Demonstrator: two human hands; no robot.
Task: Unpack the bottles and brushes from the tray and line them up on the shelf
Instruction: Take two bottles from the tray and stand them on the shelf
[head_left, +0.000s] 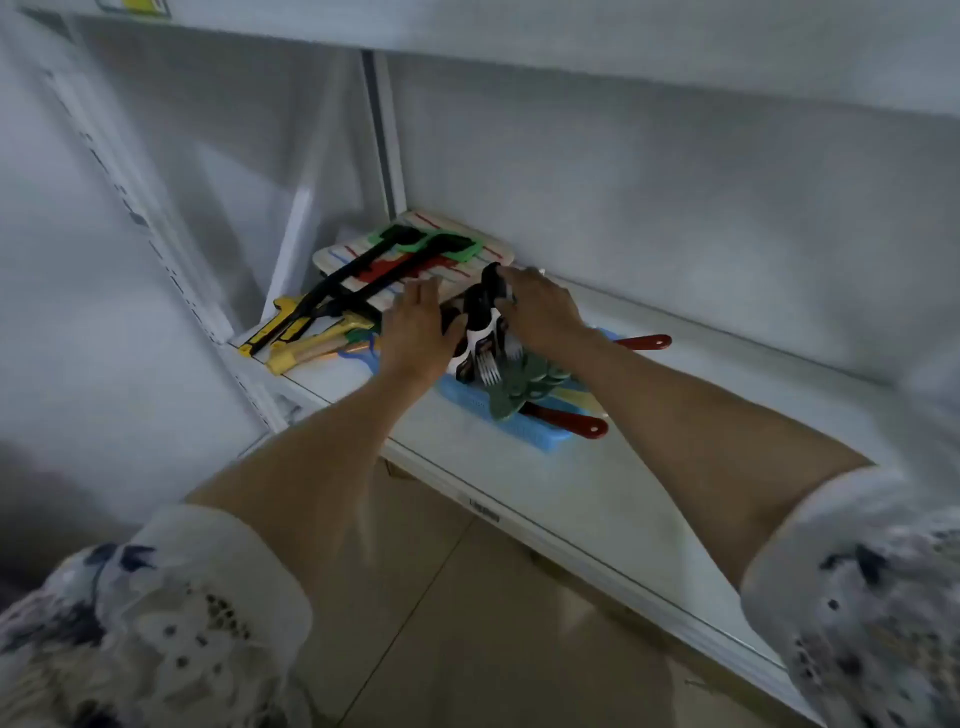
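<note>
Two bare arms are stretched out over a white shelf (597, 483). The left hand (418, 327) is laid flat with its fingers held together and stretched forward. Its thumb side is pressed against a black and white pack (480, 332). The right hand (543, 312) is curled over the top of the same pack from the other side, and the black top end of the pack is wrapped by its fingers. So the pack is held between the two hands.

A blue tray (524, 434) is seen on the shelf just under and in front of both hands. The pack is stood in the far end of the tray. White brush bristles are seen low on the pack, just under the right hand. Some green things (519, 384) are piled in the tray below the right wrist; what they are cannot be told. Two red handles (641, 343) are poked out of the tray, one just past the right wrist and one nearer the shelf edge.

Beyond the left hand, a striped pad (467, 241) is laid flat, with long black and green tools (395, 260) across it. To the outer side of the left hand, yellow-handled tools (306, 345) are laid by the shelf edge.
</note>
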